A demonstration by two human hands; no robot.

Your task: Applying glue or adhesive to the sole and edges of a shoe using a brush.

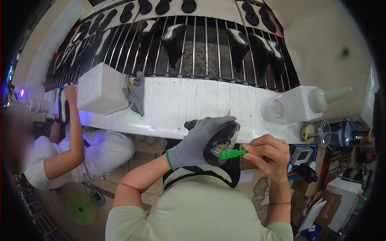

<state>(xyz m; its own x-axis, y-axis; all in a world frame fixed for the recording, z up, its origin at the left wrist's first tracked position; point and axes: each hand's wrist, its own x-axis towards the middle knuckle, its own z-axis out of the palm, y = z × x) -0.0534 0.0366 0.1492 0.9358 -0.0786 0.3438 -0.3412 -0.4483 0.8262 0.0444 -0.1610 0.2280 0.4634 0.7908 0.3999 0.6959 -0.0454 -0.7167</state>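
My left hand (199, 138), in a grey glove with a green cuff, grips a black shoe (222, 140) sole-up at chest height. My right hand (268, 154), bare, pinches a small green brush (232, 153) whose bristles touch the shoe's sole near its edge. Both hands work just in front of a white ledge (193, 104).
Behind the ledge a wire conveyor rack (201, 48) carries several black-and-white shoes. A white tub (102, 89) and a grey glove (136, 92) sit on the ledge at left, a white glue bottle (305, 104) at right. A co-worker's arm (72, 132) reaches up at left.
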